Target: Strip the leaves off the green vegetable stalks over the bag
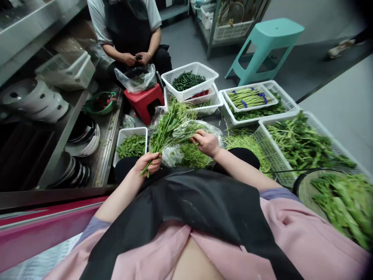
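Note:
My left hand [150, 163] is closed around the lower stems of a bunch of leafy greens [168, 126], whose tops lean up and to the right. To the right of the bunch, my right hand [206, 143] is pinched, with thin green stems at its fingertips. Below and between the hands lie a clear plastic bag [172, 155] and a heap of loose greens [194, 154]. A small white basket [146, 136] of picked leaves stands just left of the bunch.
White baskets hold green chillies [189, 81], tied green stalks [247, 97] and leafy stems [303, 144]. A co-worker [128, 31] sits opposite behind a red stool [142, 99]. A turquoise stool [271, 42] stands at back right; metal shelving [107, 144] runs along the left.

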Available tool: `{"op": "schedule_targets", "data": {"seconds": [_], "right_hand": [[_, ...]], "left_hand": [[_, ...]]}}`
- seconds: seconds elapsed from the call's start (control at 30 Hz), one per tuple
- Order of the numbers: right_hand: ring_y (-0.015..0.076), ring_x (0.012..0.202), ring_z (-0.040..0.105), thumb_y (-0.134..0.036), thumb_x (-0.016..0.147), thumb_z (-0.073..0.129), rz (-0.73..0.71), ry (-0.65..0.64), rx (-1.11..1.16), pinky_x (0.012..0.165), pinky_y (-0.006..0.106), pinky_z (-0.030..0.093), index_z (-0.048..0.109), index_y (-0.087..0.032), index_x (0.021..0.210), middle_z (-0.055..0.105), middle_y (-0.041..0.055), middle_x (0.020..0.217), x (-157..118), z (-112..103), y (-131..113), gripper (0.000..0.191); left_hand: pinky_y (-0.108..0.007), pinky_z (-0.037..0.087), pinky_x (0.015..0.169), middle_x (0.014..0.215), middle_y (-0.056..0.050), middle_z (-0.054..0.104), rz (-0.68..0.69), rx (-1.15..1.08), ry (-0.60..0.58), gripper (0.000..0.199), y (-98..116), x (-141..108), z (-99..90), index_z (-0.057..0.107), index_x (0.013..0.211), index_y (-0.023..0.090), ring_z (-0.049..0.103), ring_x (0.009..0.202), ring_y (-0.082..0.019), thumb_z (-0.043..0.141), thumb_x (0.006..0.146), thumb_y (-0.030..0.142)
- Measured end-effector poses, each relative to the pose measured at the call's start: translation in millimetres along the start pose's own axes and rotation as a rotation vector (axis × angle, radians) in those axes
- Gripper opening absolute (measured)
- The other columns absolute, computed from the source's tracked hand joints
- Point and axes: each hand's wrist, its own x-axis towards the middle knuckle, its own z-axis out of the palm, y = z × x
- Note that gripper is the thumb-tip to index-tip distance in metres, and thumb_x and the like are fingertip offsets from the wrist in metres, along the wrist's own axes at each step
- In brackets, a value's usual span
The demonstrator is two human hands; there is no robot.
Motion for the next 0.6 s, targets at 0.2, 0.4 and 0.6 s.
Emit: {"op": "schedule_targets", "data": {"seconds": [0.2, 0.4, 0.6], "right_hand": [[0.0146, 0.081, 0.054, -0.022, 0.099, 0.039, -0.292, 0.006, -0.096, 0.062, 0.025, 0.036, 0.069, -0.019, 0.107, 0.065, 0.0096, 0.102, 25.0, -32.8, -0.2, 0.031], [0.0209, 0.098, 0.054, -0.027, 0.091, 0.051, -0.280, -0.056, -0.096, 0.065, 0.027, 0.040, 0.060, -0.015, 0.122, 0.060, 0.0133, 0.117, 19.1, -21.6, 7.6, 0.033], [0.0193, 0.085, 0.053, -0.025, 0.095, 0.044, -0.279, 0.005, -0.129, 0.060, 0.028, 0.035, 0.062, -0.015, 0.115, 0.063, 0.0119, 0.102, 23.2, -18.6, 9.1, 0.029]], "left_hand": [[-0.012, 0.027, 0.032, 0.051, 0.006, 0.040, -0.065, -0.039, 0.018, 0.016, 1.9, 12.8, 4.7, 0.053, 0.072, 0.012, 0.030, 0.031, -0.001, 0.056, 0.086, 0.020], [-0.012, 0.024, 0.031, 0.050, 0.006, 0.040, -0.095, 0.002, -0.023, 0.018, 8.2, 19.5, 5.4, 0.054, 0.074, 0.011, 0.028, 0.030, -0.001, 0.055, 0.089, 0.021], [-0.012, 0.024, 0.030, 0.050, 0.006, 0.040, -0.120, 0.025, -0.062, 0.014, 6.3, 26.6, 4.0, 0.054, 0.074, 0.011, 0.028, 0.030, -0.001, 0.058, 0.085, 0.019]]}}
